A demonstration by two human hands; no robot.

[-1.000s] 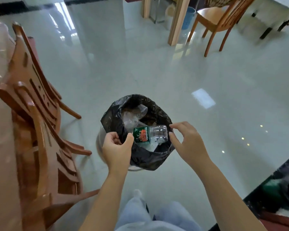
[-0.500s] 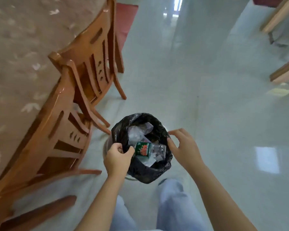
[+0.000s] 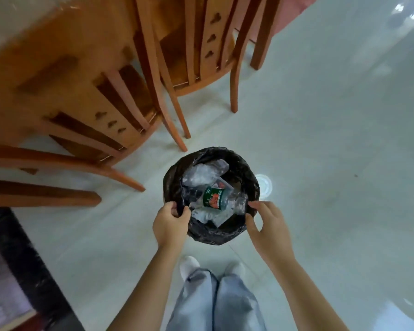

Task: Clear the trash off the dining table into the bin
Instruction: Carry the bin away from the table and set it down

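A small bin lined with a black plastic bag (image 3: 250, 173) stands on the pale floor in front of me. Inside lie a clear plastic bottle with a green and red label (image 3: 214, 198), crumpled clear plastic (image 3: 203, 173) and white paper scraps. My left hand (image 3: 170, 224) pinches the bag's rim at the near left. My right hand (image 3: 268, 229) hovers at the near right rim, thumb and fingers curled and apart, touching or nearly touching the bag; I cannot tell which.
Two wooden chairs (image 3: 120, 96) stand close behind and left of the bin, their legs almost reaching it. The dining table edge (image 3: 10, 27) shows top left. A dark threshold strip (image 3: 24, 263) runs along the lower left. My legs and shoes (image 3: 213, 295) are just below the bin.
My view has swung left and downward, so the chairs now fill the top. Both hands stay at the bag's rim; the right hand has come closer to it.
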